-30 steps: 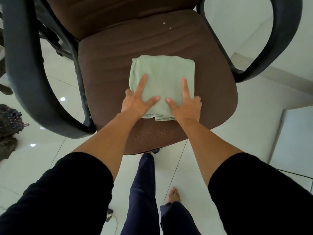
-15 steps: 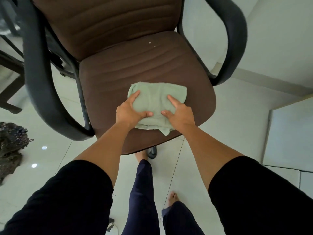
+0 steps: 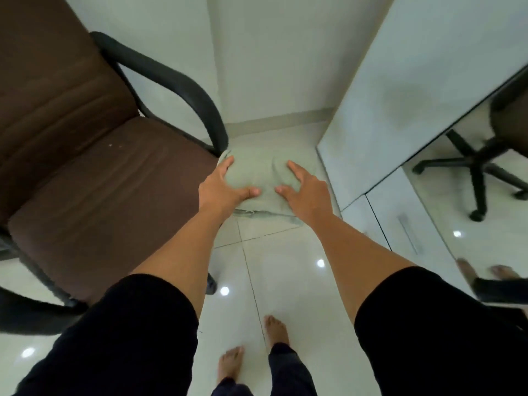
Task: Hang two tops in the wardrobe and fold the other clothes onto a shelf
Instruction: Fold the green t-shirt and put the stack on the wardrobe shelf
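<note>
Cloth [image 3: 258, 178], pale green and folded into a thick pad, is carried in the air between the two hands, clear of the chair [image 3: 94, 178] on the left and above the tiled floor [image 3: 285, 281]. The head view, the only one, shows the left hand [image 3: 220, 187] gripping the cloth's left side, thumb pressed on top near the middle and fingers wrapped round the far edge; the right hand [image 3: 307, 192] grips the right side the same way, thumb on top, forefinger stretched along the upper face, the other fingers hidden beneath. A loose hem hangs from the near edge of the cloth. To the right stands a white cabinet [image 3: 400, 110] with a drawer and a mirrored panel [image 3: 485, 195] that reflects the chair base and the person's feet. No shelf, rail or hanger is in view, so whether the two tops are hung cannot be told. Judged from this, the folding of this one piece is done and its carrying to a shelf is under way; setting it down is left, and any other clothes cannot be counted from here.
</note>
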Demonstrator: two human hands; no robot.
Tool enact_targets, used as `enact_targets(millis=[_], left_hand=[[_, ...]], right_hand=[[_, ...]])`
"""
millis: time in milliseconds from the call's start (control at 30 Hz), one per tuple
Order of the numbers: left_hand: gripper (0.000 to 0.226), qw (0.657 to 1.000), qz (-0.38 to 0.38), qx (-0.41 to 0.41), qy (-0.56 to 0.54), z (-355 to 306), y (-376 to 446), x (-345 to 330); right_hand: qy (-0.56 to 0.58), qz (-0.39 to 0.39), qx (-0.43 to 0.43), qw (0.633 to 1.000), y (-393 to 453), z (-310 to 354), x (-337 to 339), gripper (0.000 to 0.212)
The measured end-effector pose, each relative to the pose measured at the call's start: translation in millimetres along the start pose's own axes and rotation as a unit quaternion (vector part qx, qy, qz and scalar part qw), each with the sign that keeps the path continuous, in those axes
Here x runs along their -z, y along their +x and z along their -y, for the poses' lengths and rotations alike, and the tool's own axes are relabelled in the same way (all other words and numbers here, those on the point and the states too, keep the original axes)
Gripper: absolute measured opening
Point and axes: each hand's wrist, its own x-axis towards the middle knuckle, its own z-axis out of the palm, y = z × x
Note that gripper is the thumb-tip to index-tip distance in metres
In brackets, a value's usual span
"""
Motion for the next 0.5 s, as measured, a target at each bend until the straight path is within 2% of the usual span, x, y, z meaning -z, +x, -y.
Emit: enact_targets(millis=[133, 267, 500], left_hand=[[0.096, 0.993, 0.073, -0.093, 0.011, -41, -24, -33], [0.096, 0.972, 0.151, -0.173, 0.049, -77, -60, -71], [0.099, 0.905, 0.285, -0.300, 0.099, -142, -151, -169]], right_hand=[[0.030, -0.088, -0.067, 0.993, -48, -36, 41, 0.061], [0.062, -0.154, -0.146, 0.975, -110, -73, 71, 0.062], [0.091, -0.282, -0.272, 0.915, -227, -152, 127, 0.064]])
